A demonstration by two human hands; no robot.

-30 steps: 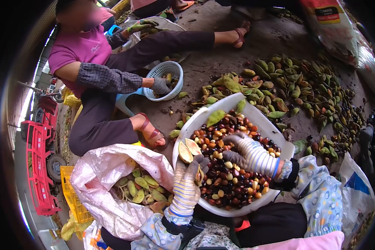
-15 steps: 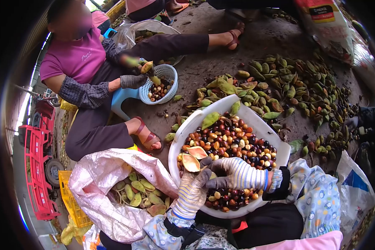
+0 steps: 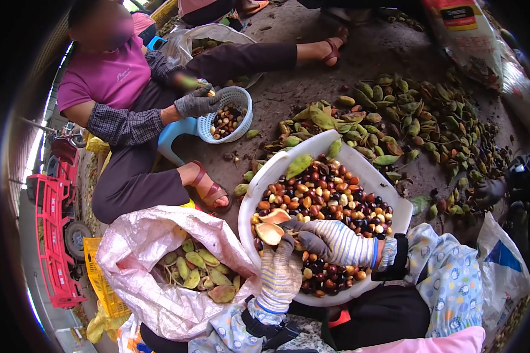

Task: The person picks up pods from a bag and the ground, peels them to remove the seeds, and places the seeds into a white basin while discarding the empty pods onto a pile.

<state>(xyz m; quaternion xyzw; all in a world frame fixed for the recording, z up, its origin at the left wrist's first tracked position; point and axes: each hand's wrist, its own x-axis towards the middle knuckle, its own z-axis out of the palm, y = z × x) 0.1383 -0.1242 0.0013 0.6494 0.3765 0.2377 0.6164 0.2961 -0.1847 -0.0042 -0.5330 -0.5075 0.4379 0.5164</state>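
In gloves with striped backs and grey fingers, my left hand (image 3: 278, 279) and my right hand (image 3: 340, 242) meet over the near left part of a white plastic basin (image 3: 254, 203). Between their fingertips is a split seed pod (image 3: 270, 233), its two pale inner halves spread apart. My left fingers grip its lower end, and my right fingers pinch it from the right. Below them the basin holds many glossy brown, black and cream seeds (image 3: 330, 194). A green pod (image 3: 299, 166) lies on the seeds near the far rim.
An open pinkish-white sack (image 3: 135, 235) with green pods stands at the left. Beyond the basin spreads a heap of pods (image 3: 418, 117). Across from me a seated person in gloves works by a blue basket (image 3: 244, 117) of seeds. A yellow crate (image 3: 103, 276) stands far left.
My left hand has shifted slightly, its fingers now higher against the pod. My right hand has moved slightly left, and the pod has tilted. The other person's hands have also moved.
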